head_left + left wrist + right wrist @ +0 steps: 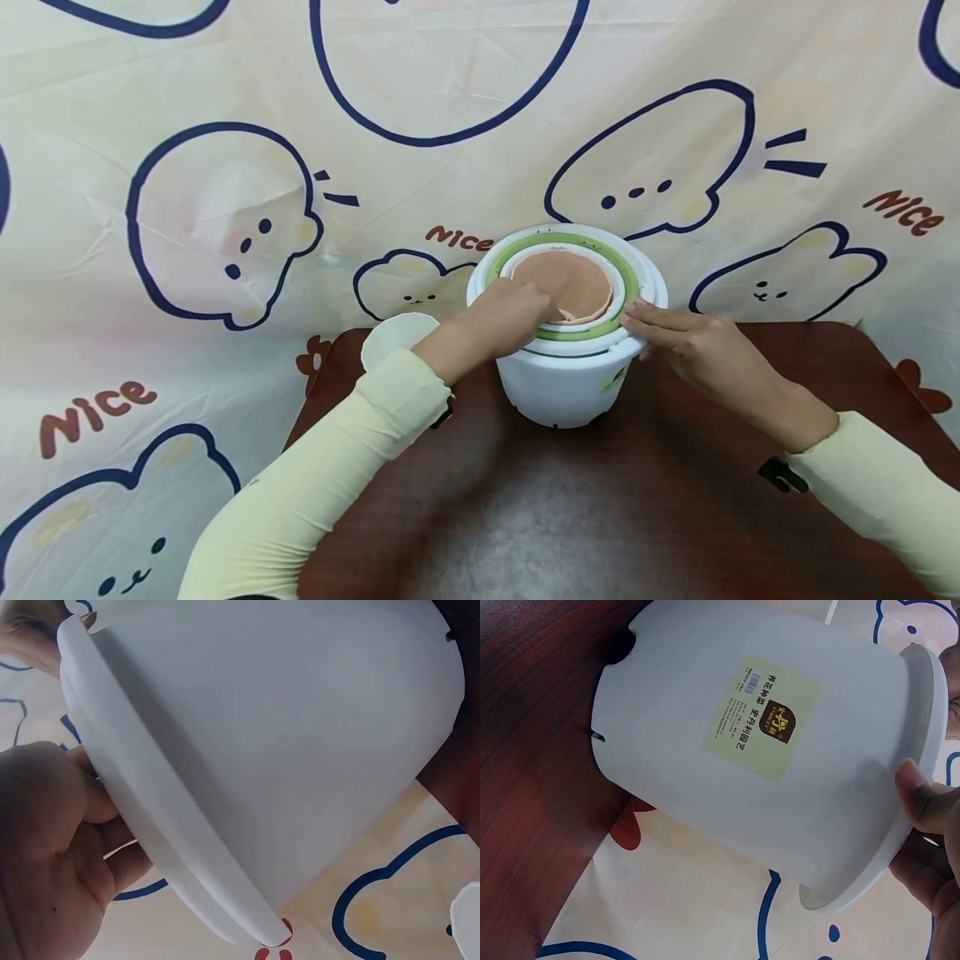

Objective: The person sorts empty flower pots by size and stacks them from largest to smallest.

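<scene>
A large white flowerpot stands upright on the table, with smaller pots nested inside it: a green-rimmed pot, a white-rimmed one, and a terracotta-coloured flowerpot innermost. My left hand reaches over the front left of the rims, its curled fingers pinching the near rim of the terracotta-coloured pot; the fingertips are partly hidden. On the right, my right hand grips the white flowerpot's rim. Its thumb lies against the outside below the rim, and the fingers reach over the top. A label shows on the pot's side.
Behind my left forearm is a round white piece at the table's back left. The dark red-brown table extends toward me. A cloth with cartoon drawings hangs close behind the pots.
</scene>
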